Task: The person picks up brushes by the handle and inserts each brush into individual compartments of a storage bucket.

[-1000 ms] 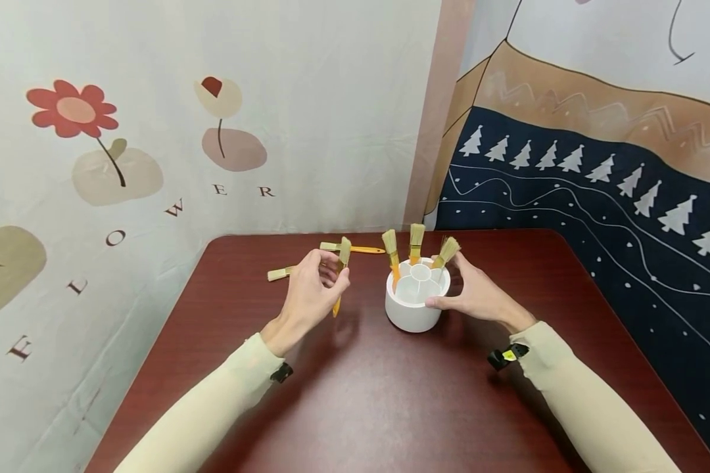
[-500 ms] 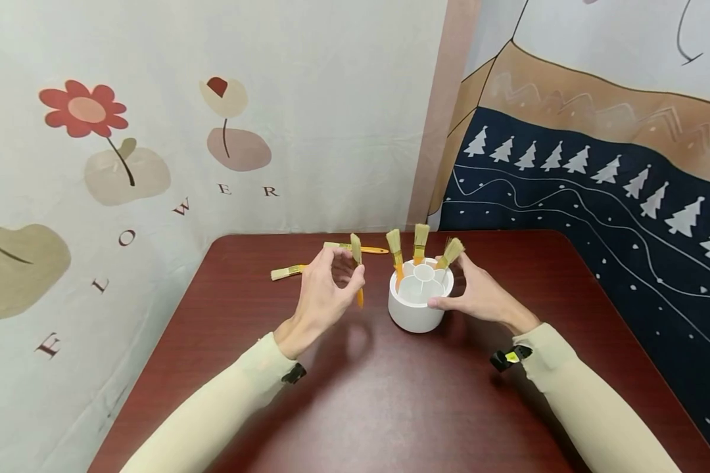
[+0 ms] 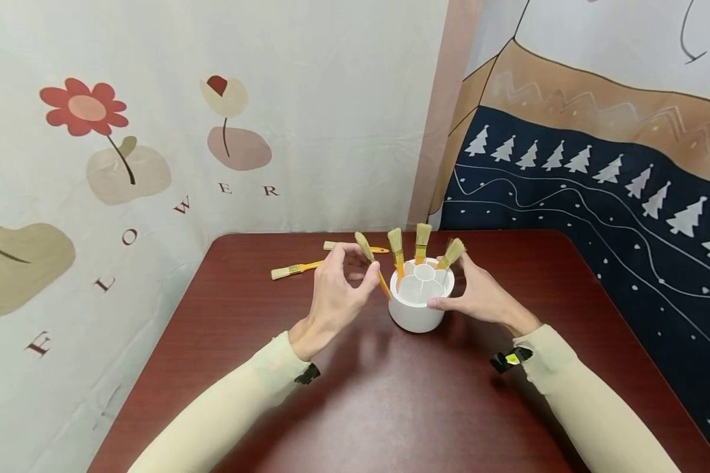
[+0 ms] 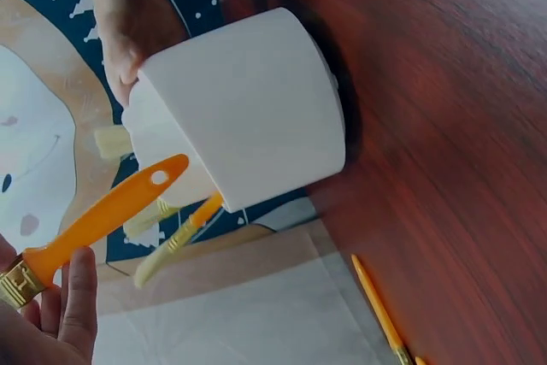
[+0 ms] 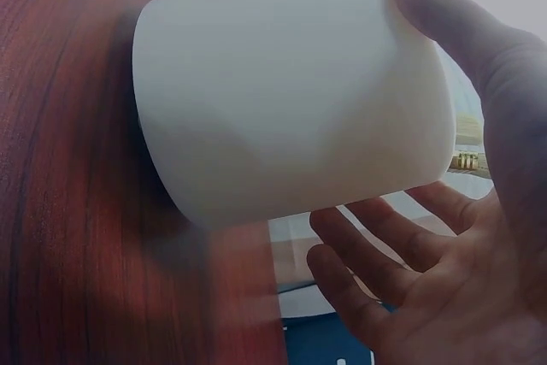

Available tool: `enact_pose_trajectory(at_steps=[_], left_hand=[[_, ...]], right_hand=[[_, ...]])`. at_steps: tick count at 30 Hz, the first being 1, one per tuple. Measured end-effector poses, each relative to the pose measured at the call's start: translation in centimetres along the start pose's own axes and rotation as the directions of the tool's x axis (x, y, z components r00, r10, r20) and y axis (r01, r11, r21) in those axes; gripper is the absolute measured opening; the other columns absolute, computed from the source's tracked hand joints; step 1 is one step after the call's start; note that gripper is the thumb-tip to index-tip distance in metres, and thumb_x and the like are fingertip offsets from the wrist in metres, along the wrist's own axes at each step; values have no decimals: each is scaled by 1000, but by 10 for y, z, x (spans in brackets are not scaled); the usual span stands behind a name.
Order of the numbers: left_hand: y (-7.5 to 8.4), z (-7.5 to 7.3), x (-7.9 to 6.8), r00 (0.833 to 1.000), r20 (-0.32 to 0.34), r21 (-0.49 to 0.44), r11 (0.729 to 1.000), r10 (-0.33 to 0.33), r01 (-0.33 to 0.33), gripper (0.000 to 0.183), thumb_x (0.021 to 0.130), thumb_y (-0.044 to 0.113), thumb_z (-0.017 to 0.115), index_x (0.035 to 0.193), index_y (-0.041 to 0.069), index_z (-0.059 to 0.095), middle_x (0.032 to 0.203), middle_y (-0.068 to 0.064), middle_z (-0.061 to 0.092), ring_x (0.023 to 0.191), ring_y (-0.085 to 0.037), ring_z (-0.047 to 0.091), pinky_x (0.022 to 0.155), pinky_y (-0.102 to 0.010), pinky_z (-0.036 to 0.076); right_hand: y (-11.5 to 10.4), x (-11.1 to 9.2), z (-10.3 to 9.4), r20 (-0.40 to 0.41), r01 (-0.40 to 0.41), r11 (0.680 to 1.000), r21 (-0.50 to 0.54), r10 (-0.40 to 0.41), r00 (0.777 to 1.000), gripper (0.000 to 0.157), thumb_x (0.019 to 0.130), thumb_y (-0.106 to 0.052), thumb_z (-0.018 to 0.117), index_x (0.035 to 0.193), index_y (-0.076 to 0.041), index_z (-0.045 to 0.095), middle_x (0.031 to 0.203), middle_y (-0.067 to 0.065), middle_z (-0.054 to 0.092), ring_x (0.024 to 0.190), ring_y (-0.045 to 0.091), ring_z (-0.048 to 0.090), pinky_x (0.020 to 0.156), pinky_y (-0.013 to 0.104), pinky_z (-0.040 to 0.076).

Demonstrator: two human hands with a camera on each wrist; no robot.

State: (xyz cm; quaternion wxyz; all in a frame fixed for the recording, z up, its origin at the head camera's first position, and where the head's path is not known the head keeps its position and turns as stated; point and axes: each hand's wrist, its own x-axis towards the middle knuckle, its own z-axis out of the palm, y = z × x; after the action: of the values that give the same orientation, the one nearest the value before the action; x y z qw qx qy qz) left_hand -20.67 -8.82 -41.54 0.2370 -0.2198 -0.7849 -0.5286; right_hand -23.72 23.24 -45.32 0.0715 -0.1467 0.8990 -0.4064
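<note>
Head view: a flat orange-handled brush (image 3: 364, 245) is pinched between thumb and fingers of the left hand (image 3: 338, 289). Long axis slanted: bristles toward 11 o'clock, handle tip toward 5, just beside the 9 o'clock side of the white compartmented holder (image 3: 415, 318). Tip below rim height in outline; contact with the outer wall cannot be told. Holder gripped from 3 o'clock by the right hand (image 3: 479, 295), thumb laid on the near rim at about 5. Three standing brushes (image 3: 423, 240) are lodged at 10, 12 and 2.
</note>
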Motion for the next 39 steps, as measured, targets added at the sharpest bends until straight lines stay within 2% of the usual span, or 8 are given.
enact_pose_trajectory(at_steps=[5, 13, 22, 27, 32, 39], left_hand=[[4, 8, -1, 1000, 10, -18, 1000, -2, 2, 28, 103, 11, 83, 123, 0, 66, 113, -14, 78, 100, -27, 83, 81, -27, 71], [1, 21, -9, 996, 75, -44, 998, -38, 42, 28, 104, 10, 84, 122, 2, 64, 113, -14, 78, 99, -26, 84, 83, -26, 71], [-4, 31, -17, 976, 186, -44, 991, -112, 123, 28, 102, 4, 85, 120, 1, 63, 112, -17, 78, 97, -25, 86, 86, -23, 70], [-9, 34, -19, 961, 218, 26, 985, -171, 170, 27, 102, 7, 85, 118, 2, 65, 110, -17, 81, 95, -24, 87, 86, -26, 71], [-15, 34, -17, 949, 231, 127, 974, -213, 187, 25, 102, 14, 85, 117, 4, 68, 106, -13, 82, 91, -20, 84, 84, -30, 71], [-20, 32, -11, 933, 231, 222, 949, -275, 224, 23, 105, 24, 82, 119, 7, 72, 103, -8, 82, 90, -17, 79, 84, -27, 65]], right_hand=[[-2, -1, 0, -9, -8, 1000, -7, 8, 1000, 135, 90, -59, 97, 186, -14, 13, 183, 21, 44, 166, 46, 48, 135, 79, 38], [-4, -2, 1, -18, -2, 1000, -25, 2, 1000, 134, 90, -61, 97, 185, -13, 17, 179, 21, 49, 161, 45, 55, 132, 78, 43], [-4, -3, 0, -28, -3, 999, -42, 1, 1000, 133, 89, -63, 96, 185, -13, 18, 180, 22, 49, 162, 47, 55, 132, 80, 42], [-5, -2, 2, -38, 15, 999, -39, -17, 999, 133, 89, -60, 98, 184, -13, 19, 177, 22, 53, 159, 45, 59, 131, 77, 45], [-7, -2, 3, -39, 8, 1000, -29, -9, 999, 132, 88, -61, 99, 183, -13, 22, 176, 20, 54, 158, 44, 59, 131, 77, 45], [-7, -2, 1, -40, -7, 999, -34, 6, 999, 127, 88, -63, 98, 181, -14, 26, 173, 18, 56, 154, 42, 61, 129, 75, 49]])
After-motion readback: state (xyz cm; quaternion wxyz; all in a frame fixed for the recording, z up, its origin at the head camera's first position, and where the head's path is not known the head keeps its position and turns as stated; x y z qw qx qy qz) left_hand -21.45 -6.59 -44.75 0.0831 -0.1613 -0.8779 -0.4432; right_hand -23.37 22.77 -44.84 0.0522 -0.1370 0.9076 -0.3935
